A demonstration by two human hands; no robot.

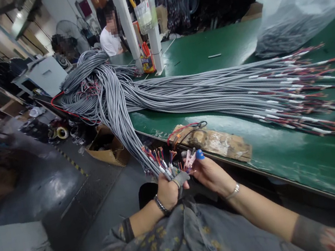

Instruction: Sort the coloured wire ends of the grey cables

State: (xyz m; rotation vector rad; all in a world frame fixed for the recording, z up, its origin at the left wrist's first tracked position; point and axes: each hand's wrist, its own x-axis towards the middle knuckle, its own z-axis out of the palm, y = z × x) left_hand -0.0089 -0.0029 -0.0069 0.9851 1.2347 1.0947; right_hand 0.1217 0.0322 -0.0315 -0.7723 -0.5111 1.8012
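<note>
My left hand (167, 192) is closed around several grey cables (133, 142) near their ends, with a grey wrap on one finger. Thin coloured wires (159, 156) with bare copper tips fan out above that grip. Close beside it, my right hand (215, 177) pinches a small pale pink clip-like tool (190, 159) at the wire ends. A blue cover sits on a fingertip of this hand. Exactly how the tool meets the wires is too small to tell. The held cables hang over the table edge from a large grey coil (91, 76).
On the green table (232, 110), many grey cables (187, 90) stretch right to stripped ends. A stained wooden board (216, 140) with red and black leads lies at the near edge. Behind are a translucent plastic bag (301, 4), a white post (125, 17) and a seated person (110, 38). A cardboard box (106, 146) stands below.
</note>
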